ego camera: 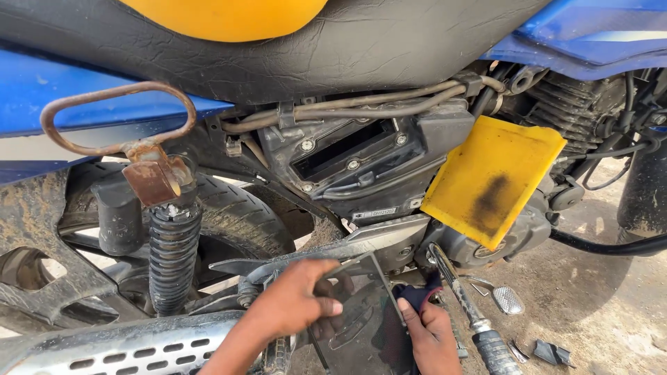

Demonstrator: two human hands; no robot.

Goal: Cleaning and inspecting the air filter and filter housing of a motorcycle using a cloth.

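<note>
— What did the hands have?
— The left hand gripped the dark panel's top edge, low beside the motorcycle's silver exhaust. The right hand pinched a dark blue cloth against that panel.
— And the grip?
— Both closed, fingers curled.

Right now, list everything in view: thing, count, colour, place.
seat: one, black, top
yellow foam sheet: one, stained dark, right of airbox
airbox housing: one, black, centre
shock spring: one, black, left
grab rail: one, rusty, upper left
exhaust shield: one, silver, bottom left
kick lever: one, metal, lower right
dark panel: one, glossy black, bottom centre
left hand: on the panel's top edge
right hand: at the panel's right edge
</note>
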